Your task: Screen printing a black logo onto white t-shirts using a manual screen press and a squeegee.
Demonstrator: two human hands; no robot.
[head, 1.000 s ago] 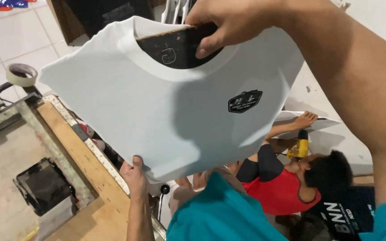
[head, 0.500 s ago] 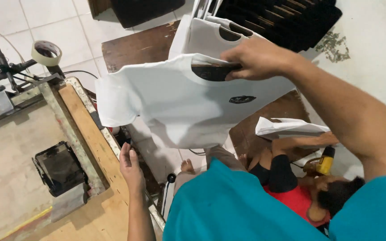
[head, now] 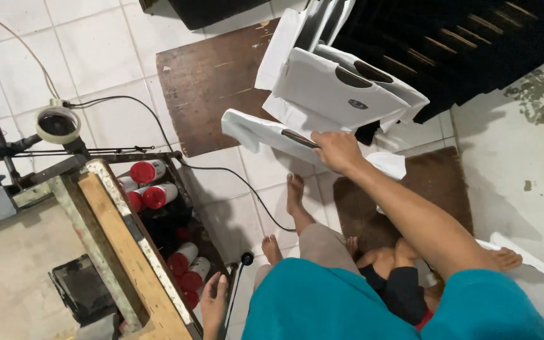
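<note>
Head view: right hand outstretched, clamped on white shirt; left hand low, fingers apart.

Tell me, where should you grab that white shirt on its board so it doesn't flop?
Probably at the collar end, where the right hand already pinches the white shirt. A dark stiff board shows at that edge, so fingers can clamp cloth and board together. Coming from the near side looks best, since the shirt lies almost flat and its far end points toward the rack of shirts.

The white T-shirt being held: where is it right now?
Head view, upper middle: the white T-shirt is in the right hand, just below the propped shirts, over the tiled floor.
</note>
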